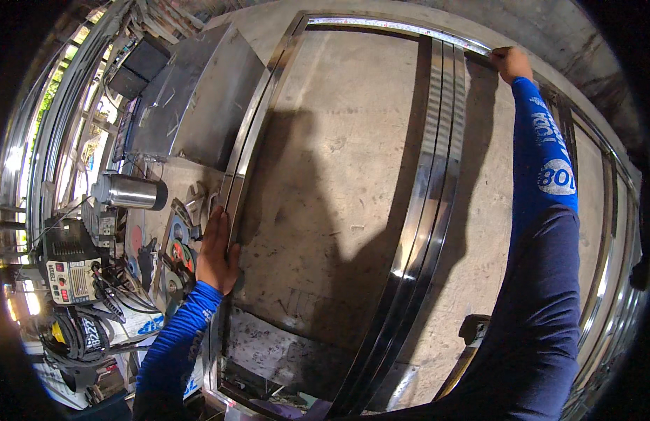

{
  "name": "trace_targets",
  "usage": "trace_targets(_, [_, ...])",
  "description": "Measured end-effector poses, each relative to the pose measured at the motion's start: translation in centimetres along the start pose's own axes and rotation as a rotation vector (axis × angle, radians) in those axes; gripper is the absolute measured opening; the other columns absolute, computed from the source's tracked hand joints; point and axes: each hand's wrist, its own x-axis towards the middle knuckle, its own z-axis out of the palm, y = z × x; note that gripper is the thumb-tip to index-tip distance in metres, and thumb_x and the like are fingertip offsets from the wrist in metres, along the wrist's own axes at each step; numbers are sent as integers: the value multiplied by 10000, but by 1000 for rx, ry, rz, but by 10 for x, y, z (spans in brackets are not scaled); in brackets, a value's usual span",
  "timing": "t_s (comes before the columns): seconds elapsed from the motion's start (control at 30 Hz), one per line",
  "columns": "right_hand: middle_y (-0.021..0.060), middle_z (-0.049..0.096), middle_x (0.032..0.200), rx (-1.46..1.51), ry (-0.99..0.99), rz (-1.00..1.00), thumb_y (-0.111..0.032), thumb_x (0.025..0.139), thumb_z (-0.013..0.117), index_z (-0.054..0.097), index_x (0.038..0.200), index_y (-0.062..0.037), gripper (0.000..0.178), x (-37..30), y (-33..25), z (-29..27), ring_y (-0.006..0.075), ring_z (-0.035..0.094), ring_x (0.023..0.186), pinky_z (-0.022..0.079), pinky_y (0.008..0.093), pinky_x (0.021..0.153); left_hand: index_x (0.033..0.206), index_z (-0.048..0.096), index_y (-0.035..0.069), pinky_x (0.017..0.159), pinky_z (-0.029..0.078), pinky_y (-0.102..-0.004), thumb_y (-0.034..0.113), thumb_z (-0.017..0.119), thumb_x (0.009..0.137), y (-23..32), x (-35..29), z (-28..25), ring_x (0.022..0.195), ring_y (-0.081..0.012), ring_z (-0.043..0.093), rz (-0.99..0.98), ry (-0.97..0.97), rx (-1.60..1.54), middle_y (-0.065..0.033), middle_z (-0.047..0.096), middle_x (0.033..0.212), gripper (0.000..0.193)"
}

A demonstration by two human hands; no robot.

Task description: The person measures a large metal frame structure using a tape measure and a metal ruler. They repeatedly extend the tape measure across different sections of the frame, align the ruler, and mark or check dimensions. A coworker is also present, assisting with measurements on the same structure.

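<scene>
A shiny metal frame (249,133) of square tubes lies before me, with a double-tube bar (437,161) running down its middle. Along its far rail stretches the white blade of a tape measure (381,25). At the blade's right end, my right hand (513,64) is closed on the tape measure against the far rail; any case is hidden by the fingers. My left hand (216,258) rests on the frame's left rail, fingers stretched out along the tube and thumb apart, holding nothing.
Left of the frame are a grey sheet-metal box (212,91), a steel flask (132,191), several grinding discs (179,231) and an angle grinder (174,281). A welding machine (71,281) with coiled black cables (86,340) stands farther left. More metal tubes (609,281) lie at right.
</scene>
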Motion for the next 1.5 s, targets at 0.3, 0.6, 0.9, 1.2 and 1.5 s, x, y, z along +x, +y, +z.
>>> trace_targets(0.3, [131, 745, 1152, 29, 21, 66, -386, 938, 674, 778, 1157, -179, 318, -10, -7, 2, 364, 704, 1067, 545, 452, 965, 1607, 277, 26, 1229, 306, -399, 65, 603, 914, 3, 0, -2, 1529, -367, 291, -34, -22, 17, -191, 267, 1668, 767])
trace_targets(0.6, [168, 746, 1101, -26, 153, 77, -398, 936, 668, 778, 1144, -173, 326, -21, -14, 7, 375, 704, 1046, 547, 452, 928, 1608, 277, 24, 1238, 285, -412, 75, 583, 926, 0, 0, -1, 1533, -377, 283, 5, -13, 43, -204, 270, 1666, 749])
trace_targets(0.9, [166, 758, 1114, 202, 67, 18, -334, 902, 766, 714, 1261, -94, 435, -31, -15, 8, 281, 742, 987, 547, 374, 896, 1596, 316, 41, 1243, 274, -429, 139, 591, 937, -13, -3, 6, 1532, -370, 288, 80, 42, -12, -200, 300, 1652, 720])
trace_targets(1.2, [99, 680, 1009, 953, 153, 221, -206, 983, 729, 558, 1271, -2, 393, -267, -103, -90, 137, 645, 855, 530, 275, 730, 1558, 379, 32, 1209, 331, -472, 133, 612, 937, -18, -7, 11, 1469, -424, 366, 13, 50, -112, -192, 354, 1621, 671])
trace_targets(1.5, [49, 658, 1018, 1473, -915, 780, -195, 1024, 604, 640, 1171, -27, 226, -672, -272, -220, 157, 614, 1021, 507, 321, 915, 1544, 438, 120, 1166, 387, -449, 273, 604, 955, -17, -13, 7, 1412, -337, 420, 27, 147, 33, -46, 340, 1652, 630])
